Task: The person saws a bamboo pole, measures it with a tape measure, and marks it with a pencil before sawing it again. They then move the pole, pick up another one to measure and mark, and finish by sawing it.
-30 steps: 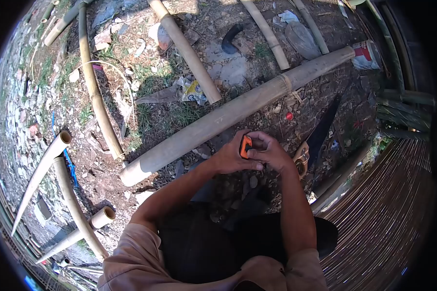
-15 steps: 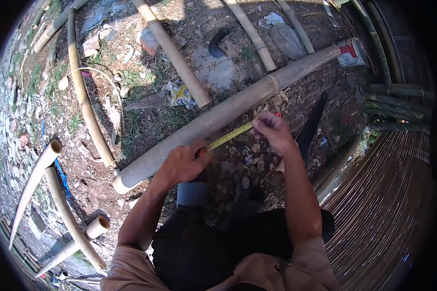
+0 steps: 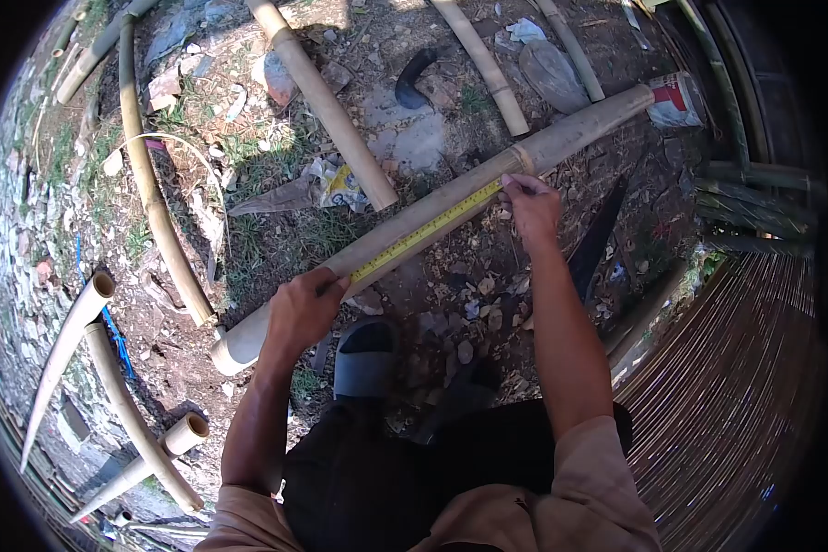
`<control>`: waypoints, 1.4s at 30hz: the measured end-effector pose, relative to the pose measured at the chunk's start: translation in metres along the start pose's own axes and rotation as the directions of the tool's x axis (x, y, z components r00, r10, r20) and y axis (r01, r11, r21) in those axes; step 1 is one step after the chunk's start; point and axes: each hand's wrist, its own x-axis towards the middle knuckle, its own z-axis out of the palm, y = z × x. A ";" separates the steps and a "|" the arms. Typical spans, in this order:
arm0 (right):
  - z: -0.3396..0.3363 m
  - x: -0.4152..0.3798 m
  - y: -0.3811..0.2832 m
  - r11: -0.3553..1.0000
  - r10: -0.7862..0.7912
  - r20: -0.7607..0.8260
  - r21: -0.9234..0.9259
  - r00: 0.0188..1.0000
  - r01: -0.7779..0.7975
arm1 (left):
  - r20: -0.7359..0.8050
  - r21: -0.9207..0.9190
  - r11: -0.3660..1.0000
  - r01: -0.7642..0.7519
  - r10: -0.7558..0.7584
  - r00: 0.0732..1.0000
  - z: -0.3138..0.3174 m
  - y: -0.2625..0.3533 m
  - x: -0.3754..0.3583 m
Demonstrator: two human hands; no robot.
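A yellow measuring tape is stretched along the near side of a thick bamboo pole that lies slantwise on the ground. My left hand is closed on the tape's lower left end, beside the pole; the tape case is not visible under the fingers. Near the pole's raised joint, my right hand pinches the other end of the tape between thumb and fingers. The pole's cut left end lies beyond my left hand, and its right end reaches a red and white bucket.
Thinner bamboo poles lie beyond the thick one. Cut bamboo pieces rest at the lower left. A dark blade-like object lies right of my right hand. My sandalled foot is below the pole. Slatted bamboo is at the right.
My left hand has moved left and down and my right hand up and slightly right. More tape is stretched between them, and it now lies along the pole.
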 end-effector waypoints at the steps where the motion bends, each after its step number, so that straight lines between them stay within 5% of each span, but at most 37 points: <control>1: -0.001 0.000 -0.002 1.000 0.004 -0.009 -0.007 1.000 -0.004 | -0.033 -0.011 0.999 -0.030 0.030 0.999 0.003 -0.001 0.001; 9: -0.004 0.011 0.010 0.997 -0.026 0.016 -0.070 1.000 0.027 | 0.009 -0.038 0.997 0.068 -0.068 0.998 0.007 -0.009 -0.012; 11: -0.003 0.010 0.006 0.998 -0.043 0.011 -0.051 0.999 0.044 | -0.143 0.002 0.999 0.048 -0.047 0.989 0.009 -0.026 -0.022; 17: -0.005 0.012 0.015 0.998 -0.059 0.019 -0.003 0.998 0.059 | -0.260 0.181 0.957 0.229 -0.178 0.949 -0.004 -0.081 -0.056; 19: -0.005 0.013 0.017 0.998 -0.067 0.026 -0.010 0.997 0.067 | -0.428 0.241 0.946 0.215 -0.095 0.899 0.001 -0.095 -0.061; 34: -0.005 0.006 0.010 0.992 -0.086 0.055 -0.084 0.995 0.090 | -0.475 0.229 0.958 0.173 -0.045 0.879 0.008 -0.103 -0.064; 36: 0.005 -0.012 0.003 0.862 -0.420 -0.125 -0.364 0.899 0.352 | -0.478 0.223 0.960 0.171 -0.045 0.877 0.008 -0.103 -0.064; 37: 0.013 -0.029 -0.002 0.794 -0.522 -0.083 -0.412 0.849 0.448 | -0.483 0.217 0.961 0.171 -0.046 0.875 0.008 -0.103 -0.064; 42: 0.088 -0.137 -0.018 0.621 -0.640 0.405 -0.226 0.652 0.750 | -0.469 0.216 0.960 0.179 -0.059 0.881 0.008 -0.101 -0.064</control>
